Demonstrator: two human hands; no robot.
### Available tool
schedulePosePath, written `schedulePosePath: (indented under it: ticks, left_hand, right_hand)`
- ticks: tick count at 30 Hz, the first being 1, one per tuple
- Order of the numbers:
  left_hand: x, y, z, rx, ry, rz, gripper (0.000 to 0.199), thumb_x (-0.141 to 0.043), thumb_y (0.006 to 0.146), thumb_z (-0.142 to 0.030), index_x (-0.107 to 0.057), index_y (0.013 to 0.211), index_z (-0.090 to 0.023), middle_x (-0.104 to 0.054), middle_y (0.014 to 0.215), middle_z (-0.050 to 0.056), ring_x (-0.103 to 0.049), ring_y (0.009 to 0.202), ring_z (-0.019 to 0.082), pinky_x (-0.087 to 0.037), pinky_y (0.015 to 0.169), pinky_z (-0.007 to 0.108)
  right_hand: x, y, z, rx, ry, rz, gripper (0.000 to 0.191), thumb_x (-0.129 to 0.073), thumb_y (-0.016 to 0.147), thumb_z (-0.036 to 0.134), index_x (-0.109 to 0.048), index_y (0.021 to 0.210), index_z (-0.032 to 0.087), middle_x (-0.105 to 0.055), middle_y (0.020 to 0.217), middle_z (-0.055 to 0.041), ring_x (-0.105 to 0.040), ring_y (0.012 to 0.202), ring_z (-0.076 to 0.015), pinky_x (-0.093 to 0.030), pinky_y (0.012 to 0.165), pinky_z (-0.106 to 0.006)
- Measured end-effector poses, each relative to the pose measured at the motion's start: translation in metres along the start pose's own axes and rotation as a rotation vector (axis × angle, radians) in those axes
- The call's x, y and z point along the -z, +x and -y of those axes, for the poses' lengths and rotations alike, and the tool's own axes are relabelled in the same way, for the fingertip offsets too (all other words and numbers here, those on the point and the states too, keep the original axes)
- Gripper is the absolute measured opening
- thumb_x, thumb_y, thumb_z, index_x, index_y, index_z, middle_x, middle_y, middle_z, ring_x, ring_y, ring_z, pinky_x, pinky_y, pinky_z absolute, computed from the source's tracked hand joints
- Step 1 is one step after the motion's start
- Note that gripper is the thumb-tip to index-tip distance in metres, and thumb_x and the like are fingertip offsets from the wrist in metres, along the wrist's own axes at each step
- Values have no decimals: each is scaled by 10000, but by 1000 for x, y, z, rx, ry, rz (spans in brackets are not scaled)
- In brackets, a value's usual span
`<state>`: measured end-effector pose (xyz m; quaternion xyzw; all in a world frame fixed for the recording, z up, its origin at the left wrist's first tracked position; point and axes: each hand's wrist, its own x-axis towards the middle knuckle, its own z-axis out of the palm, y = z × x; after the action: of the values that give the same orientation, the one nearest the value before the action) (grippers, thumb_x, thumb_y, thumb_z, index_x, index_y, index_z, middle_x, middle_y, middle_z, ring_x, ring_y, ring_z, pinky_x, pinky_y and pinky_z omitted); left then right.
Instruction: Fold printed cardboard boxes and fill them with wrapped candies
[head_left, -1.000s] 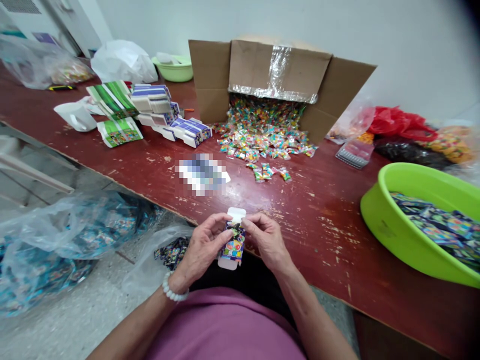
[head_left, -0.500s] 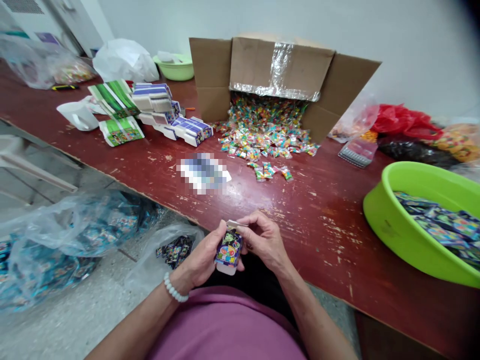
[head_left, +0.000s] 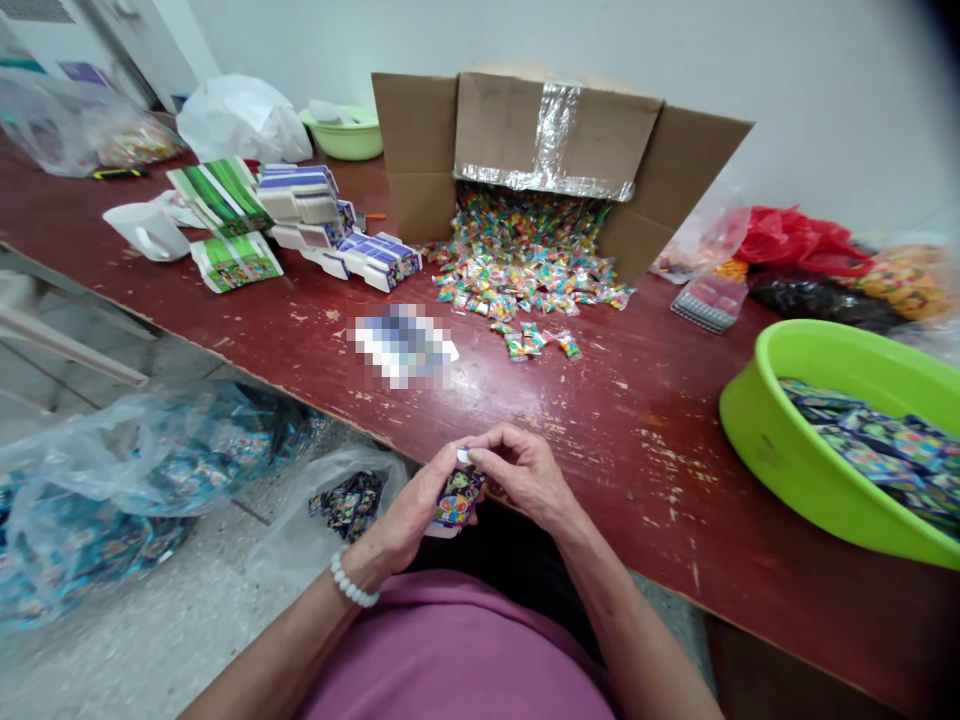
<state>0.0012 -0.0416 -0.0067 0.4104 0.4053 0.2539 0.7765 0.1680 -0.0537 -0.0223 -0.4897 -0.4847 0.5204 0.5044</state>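
Observation:
A small dark printed box (head_left: 454,500) with colourful pictures is held over my lap, at the table's front edge. My left hand (head_left: 416,500) is wrapped round its left side. At the top end, my right hand (head_left: 521,470) pinches a small white flap (head_left: 463,455) with thumb and forefinger. The box's lower end shows a pale open flap. Beyond my hands lie wrapped candies (head_left: 525,285), spilling from a cardboard box (head_left: 555,135) on its side.
The red table (head_left: 600,400) bears a blurred-out item (head_left: 403,345), stacks of flat purple cartons (head_left: 379,262) and green cartons (head_left: 236,262), and a white mug (head_left: 146,232). A green tub (head_left: 780,450) of packets stands right. Bags of packets (head_left: 349,505) lie left below the table.
The small box has tilted, so its face looks shorter. My right fingers have shifted slightly left over its top, where the white flap now shows. The view has moved a little.

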Motion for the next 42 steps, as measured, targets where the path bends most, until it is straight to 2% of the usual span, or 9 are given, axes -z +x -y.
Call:
schedulePosePath:
  ticks: [5, 12, 19, 23, 26, 28, 32, 38, 42]
  left_hand:
    - [3, 1, 4, -18, 67, 12, 652, -458, 909, -677, -540, 1401, -257, -667, 894, 58, -622, 654, 146, -484, 562, 238]
    - [-2, 0, -4, 83, -86, -37, 642, -514, 889, -663, -568, 1357, -227, -632, 751, 26, -587, 555, 129, -473, 490, 222]
    - [1, 5, -4, 44, -202, -33, 470, -588, 899, -561, -619, 1228, -228, -662, 851, 20, -607, 588, 119, -506, 519, 229]
    - [7, 6, -2, 37, -259, -23, 477, -667, 871, -488, -564, 1263, -237, -699, 900, 45, -669, 712, 165, -551, 657, 282]
    - [14, 3, 9, 78, -225, -56, 455, -726, 827, -470, -581, 1163, -199, -724, 875, 78, -682, 763, 181, -529, 689, 266]
    - [21, -2, 20, 95, -173, -74, 440, -798, 765, -418, -581, 1075, -193, -730, 905, 81, -664, 754, 162, -506, 665, 241]
    - [48, -13, 37, 121, -53, -10, 466, -884, 634, -343, -581, 958, -201, -707, 894, 35, -619, 737, 149, -492, 670, 249]
    - [104, -20, 17, 300, 510, 170, 362, -887, 556, -292, -731, 868, -193, -675, 732, 4, -578, 678, 171, -422, 570, 233]
    - [120, -14, 8, 276, 547, 209, 314, -885, 566, -327, -689, 754, -169, -654, 671, -9, -548, 576, 128, -379, 519, 210]
  right_hand:
    - [-5, 2, 0, -71, 56, -37, 198, -716, 831, 373, -718, 835, 175, -707, 712, -11, -581, 550, -119, -465, 531, -234]
    - [-8, -8, 9, 230, -152, -11, 114, -644, 912, 260, -719, 842, 210, -713, 922, -35, -644, 821, -157, -499, 738, -271]
    - [-15, -14, -4, 344, -247, -34, 132, -629, 918, 231, -712, 1019, 245, -646, 1042, -58, -628, 989, -178, -506, 855, -302]
    - [23, 32, -6, 248, -407, -36, 175, -585, 934, 308, -713, 1033, 244, -668, 1027, -59, -628, 950, -203, -498, 868, -345]
    - [76, 83, -9, 253, -704, -405, 305, -543, 902, 262, -659, 1181, 225, -642, 1139, -101, -570, 1051, -259, -438, 968, -430]
    - [112, 113, -12, 90, -900, -613, 401, -525, 878, 217, -611, 1268, 189, -594, 1253, -139, -483, 1207, -298, -347, 1056, -480]
    - [158, 140, -24, -204, -943, -771, 359, -618, 840, 323, -683, 1147, 150, -549, 1278, -213, -441, 1220, -399, -346, 992, -584]
    - [175, 129, -32, -199, -814, -733, 291, -741, 720, 402, -708, 879, 161, -677, 891, -106, -602, 883, -277, -464, 830, -419]
    - [147, 92, -22, -112, -657, -643, 356, -668, 779, 473, -666, 951, 161, -678, 789, -43, -596, 699, -187, -473, 667, -305]
